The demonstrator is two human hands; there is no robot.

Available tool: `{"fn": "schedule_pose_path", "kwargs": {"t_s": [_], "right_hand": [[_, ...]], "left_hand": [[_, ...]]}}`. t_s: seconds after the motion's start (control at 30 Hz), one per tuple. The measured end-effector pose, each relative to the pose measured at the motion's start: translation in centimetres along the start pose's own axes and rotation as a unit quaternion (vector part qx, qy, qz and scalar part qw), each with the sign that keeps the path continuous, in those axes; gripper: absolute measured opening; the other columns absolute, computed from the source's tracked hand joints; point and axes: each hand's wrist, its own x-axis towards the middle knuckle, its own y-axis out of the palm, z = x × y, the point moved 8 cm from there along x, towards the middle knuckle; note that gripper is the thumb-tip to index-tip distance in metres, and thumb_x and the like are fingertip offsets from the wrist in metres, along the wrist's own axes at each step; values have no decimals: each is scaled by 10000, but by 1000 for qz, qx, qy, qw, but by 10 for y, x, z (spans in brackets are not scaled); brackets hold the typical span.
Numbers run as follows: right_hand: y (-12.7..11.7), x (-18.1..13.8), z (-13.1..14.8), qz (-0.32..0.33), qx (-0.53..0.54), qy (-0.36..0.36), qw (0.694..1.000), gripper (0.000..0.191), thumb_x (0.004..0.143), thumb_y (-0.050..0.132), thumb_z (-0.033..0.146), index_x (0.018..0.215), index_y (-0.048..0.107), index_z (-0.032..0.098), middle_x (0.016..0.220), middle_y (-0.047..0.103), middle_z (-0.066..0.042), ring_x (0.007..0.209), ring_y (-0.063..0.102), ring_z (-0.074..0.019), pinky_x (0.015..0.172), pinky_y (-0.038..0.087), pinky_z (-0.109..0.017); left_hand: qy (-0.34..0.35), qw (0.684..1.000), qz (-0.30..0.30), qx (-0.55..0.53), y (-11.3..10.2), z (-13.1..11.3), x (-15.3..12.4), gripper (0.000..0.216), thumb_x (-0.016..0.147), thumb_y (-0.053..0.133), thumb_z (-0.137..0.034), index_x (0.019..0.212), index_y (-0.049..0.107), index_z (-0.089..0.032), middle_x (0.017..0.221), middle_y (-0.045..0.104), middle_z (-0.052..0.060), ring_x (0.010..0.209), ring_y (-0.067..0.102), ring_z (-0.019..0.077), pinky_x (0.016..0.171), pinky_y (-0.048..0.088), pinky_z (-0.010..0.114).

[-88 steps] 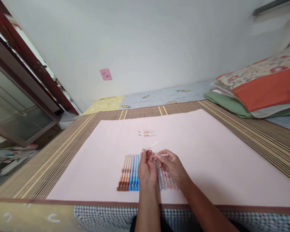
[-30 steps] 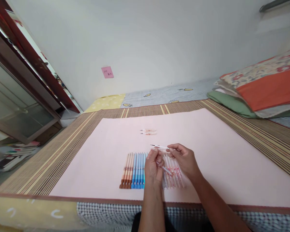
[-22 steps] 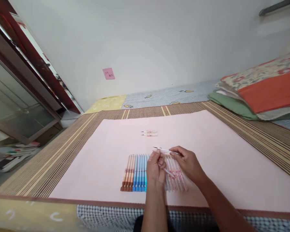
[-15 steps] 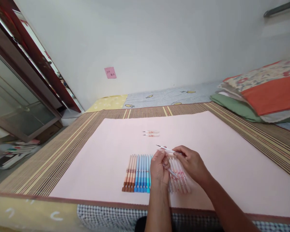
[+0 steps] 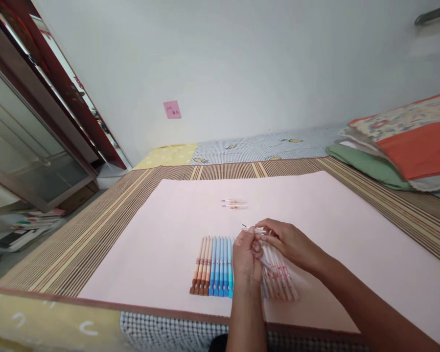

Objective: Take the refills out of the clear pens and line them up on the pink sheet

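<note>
My left hand (image 5: pixel 247 249) is closed, with a pale translucent pen (image 5: pixel 267 264) slanting down out of its fist. Thumb and fingertips of that hand also touch a slim white pen refill (image 5: pixel 255 230), whose dark tip points to the left. My right hand (image 5: pixel 278 237) pinches the refill from the other end, close against the left fingertips. Beneath the hands lie several clear pens with pink marks (image 5: pixel 288 283), partly covered. To their left, brown pens (image 5: pixel 201 266) and blue pens (image 5: pixel 220 266) lie side by side in a row.
Two dark-tipped clear pieces (image 5: pixel 236 207) with orange marks lie beyond the row. A pale pink sheet (image 5: pixel 139 244) covers the striped mat (image 5: pixel 65 244). Folded bedding (image 5: pixel 406 146) is stacked at the right, and a pink note (image 5: pixel 172 109) is on the wall.
My right hand has moved in closer to my left fingertips, and less of the white refill shows between them. The view has shifted slightly.
</note>
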Motion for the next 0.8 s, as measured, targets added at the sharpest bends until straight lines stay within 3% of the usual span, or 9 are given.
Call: {"fn": "schedule_pose_path", "kwargs": {"t_s": [0.13, 0.3, 0.57, 0.73, 0.8], "right_hand": [[11, 2, 0, -22, -16, -28, 999, 251, 953, 462, 292, 1070, 679, 241, 1026, 732, -62, 920, 672, -206, 802, 495, -321], [12, 5, -9, -49, 30, 15, 998, 241, 966, 455, 330, 996, 678, 240, 937, 738, -30, 839, 671, -188, 748, 484, -304], [24, 35, -10, -3, 130, 32, 991, 204, 882, 539, 297, 880, 726, 215, 852, 748, -24, 810, 679, -191, 735, 486, -298], [34, 66, -32, -6, 166, 32, 986, 175, 771, 626, 279, 841, 751, 179, 892, 748, -57, 837, 671, -205, 745, 495, -310], [32, 79, -47, -43, 138, 40, 989, 175, 739, 628, 248, 846, 746, 174, 878, 734, -54, 807, 654, -195, 733, 489, -307]], "left_hand": [[5, 999, -32, 9, -8, 0, 2, 537, 441, 977, -380, 623, 538, -130, 567, 573, -16, 397, 371, 5, 362, 200, 127], [13, 999, -21, -32, -7, -2, 4, 426, 514, 955, -262, 697, 603, -108, 661, 651, 38, 451, 434, 18, 392, 245, 116], [31, 991, -112, -68, -24, -5, 5, 245, 749, 778, -121, 654, 552, -123, 623, 623, 33, 430, 416, 23, 374, 231, 111], [38, 987, -140, -68, -34, -6, 8, 222, 794, 748, -147, 701, 547, -134, 651, 611, 27, 443, 408, 26, 371, 240, 109], [39, 987, -137, -70, -36, -7, 9, 201, 791, 755, -162, 734, 565, -134, 660, 596, 21, 452, 406, 27, 372, 235, 108]]}}
